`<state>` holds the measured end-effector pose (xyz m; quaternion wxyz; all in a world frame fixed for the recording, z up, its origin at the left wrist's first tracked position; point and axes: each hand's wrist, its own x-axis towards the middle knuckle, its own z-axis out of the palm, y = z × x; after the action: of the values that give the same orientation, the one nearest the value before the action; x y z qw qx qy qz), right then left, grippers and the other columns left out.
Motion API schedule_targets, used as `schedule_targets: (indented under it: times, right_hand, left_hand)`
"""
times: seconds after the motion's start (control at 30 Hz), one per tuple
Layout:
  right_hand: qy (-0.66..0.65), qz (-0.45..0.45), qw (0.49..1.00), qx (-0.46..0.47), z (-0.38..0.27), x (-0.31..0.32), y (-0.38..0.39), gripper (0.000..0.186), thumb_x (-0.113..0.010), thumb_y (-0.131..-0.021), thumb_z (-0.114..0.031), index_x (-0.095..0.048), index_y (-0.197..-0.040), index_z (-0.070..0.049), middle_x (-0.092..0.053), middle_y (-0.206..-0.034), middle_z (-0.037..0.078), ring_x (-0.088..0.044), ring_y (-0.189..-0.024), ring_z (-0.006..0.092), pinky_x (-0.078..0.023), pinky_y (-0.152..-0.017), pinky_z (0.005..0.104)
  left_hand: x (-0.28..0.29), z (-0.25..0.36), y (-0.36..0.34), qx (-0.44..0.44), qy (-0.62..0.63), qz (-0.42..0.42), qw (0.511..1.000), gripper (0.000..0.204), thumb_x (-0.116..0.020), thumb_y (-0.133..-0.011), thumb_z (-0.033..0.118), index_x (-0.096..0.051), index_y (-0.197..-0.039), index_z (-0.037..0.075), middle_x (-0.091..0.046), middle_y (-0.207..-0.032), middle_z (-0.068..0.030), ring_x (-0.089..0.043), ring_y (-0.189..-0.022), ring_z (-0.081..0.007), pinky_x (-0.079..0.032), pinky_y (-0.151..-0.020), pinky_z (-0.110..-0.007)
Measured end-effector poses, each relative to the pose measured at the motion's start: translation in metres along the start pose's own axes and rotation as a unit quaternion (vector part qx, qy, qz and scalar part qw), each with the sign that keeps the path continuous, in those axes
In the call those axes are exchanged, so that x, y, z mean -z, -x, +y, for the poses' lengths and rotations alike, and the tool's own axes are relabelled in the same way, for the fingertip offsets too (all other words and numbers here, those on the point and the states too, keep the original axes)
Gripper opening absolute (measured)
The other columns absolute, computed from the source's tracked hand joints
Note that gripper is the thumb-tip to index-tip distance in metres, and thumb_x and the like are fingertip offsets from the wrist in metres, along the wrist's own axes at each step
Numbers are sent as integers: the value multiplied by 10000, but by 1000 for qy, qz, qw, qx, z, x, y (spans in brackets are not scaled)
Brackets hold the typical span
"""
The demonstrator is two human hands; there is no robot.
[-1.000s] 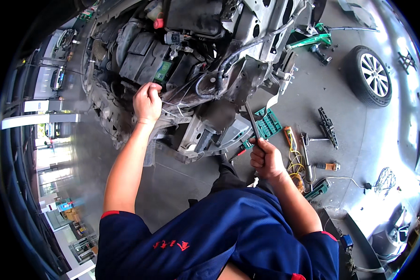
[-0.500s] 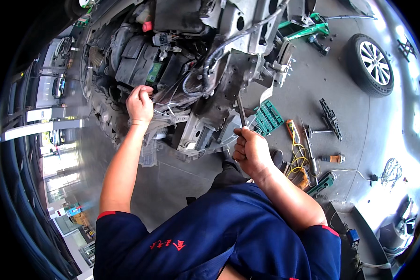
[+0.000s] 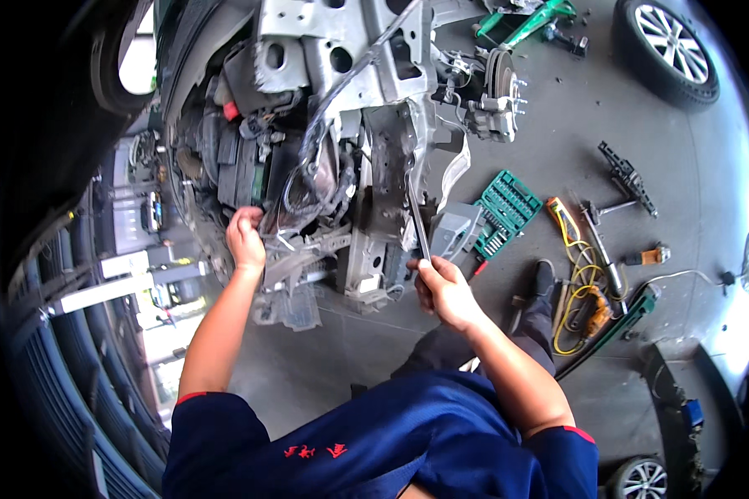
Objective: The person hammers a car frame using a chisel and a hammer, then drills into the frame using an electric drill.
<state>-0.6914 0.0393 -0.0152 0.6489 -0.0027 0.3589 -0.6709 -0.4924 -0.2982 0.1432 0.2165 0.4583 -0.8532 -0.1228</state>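
My right hand (image 3: pixel 445 291) is closed round the lower end of a long, dark metal bar (image 3: pixel 418 223), which looks like a pry bar. The bar points up and away, its far end against the torn edge of a bent grey metal rail (image 3: pixel 394 158) on the stripped car front. Beside the engine bay my left hand (image 3: pixel 245 239) has its fingers curled at the front edge, near loose wiring. What those fingers grip, if anything, is hidden. A dark wiring loom (image 3: pixel 295 187) and a bare crossmember (image 3: pixel 364 258) lie between my hands.
An open green socket set (image 3: pixel 508 208) lies on the floor at the right. Near it are a yellow cable (image 3: pixel 567 320), an orange power tool (image 3: pixel 597 312), a scissor jack (image 3: pixel 628 179) and a removed wheel (image 3: pixel 666 50). A brake disc (image 3: pixel 501 75) is exposed on the car.
My view has shifted and turned, with the car and floor tools moving in the picture. My right hand keeps hold of the bar, which now lies along the rail's edge. My left hand stays curled.
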Motion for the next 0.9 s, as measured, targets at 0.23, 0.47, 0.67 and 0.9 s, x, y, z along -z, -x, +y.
schedule_targets:
  times: [0.23,0.47,0.67,0.9]
  right_hand:
    - [-143,-115,980,-74,-37,35,-7,346,-496,-1100,-303,-574,-1204,18,-427,-702,-30,-368,-520,70,-329,-436,258]
    - [-330,-164,925,-91,-37,40,-13,318,-472,-1107,-292,-581,-1175,-2,-448,-674,-15,-369,-494,84,-331,-411,256]
    - [-384,-99,915,-76,-50,-6,-6,285,-476,-1107,-273,-556,-1149,-2,-460,-657,-5,-401,-461,99,-357,-399,271]
    - [-411,-52,910,-36,-36,-47,-5,261,-474,-1108,-283,-526,-1109,-28,-470,-665,15,-434,-475,112,-376,-422,291]
  left_hand:
    - [-2,12,-3,11,-7,-50,999,367,-377,-1021,219,-647,-904,1,-598,-808,-23,-499,-736,-122,-419,-708,-292]
    - [-2,-6,-4,8,-10,7,1000,374,-357,-1040,264,-622,-963,11,-501,-824,14,-409,-743,-112,-330,-669,-279]
    - [3,-14,-7,70,83,-16,994,374,-340,-1051,274,-611,-1028,18,-525,-858,13,-434,-760,-102,-344,-692,-259]
    - [9,-23,-7,42,66,-42,996,416,-321,-1060,262,-635,-1103,-8,-638,-1054,-70,-579,-1009,-178,-443,-965,-324]
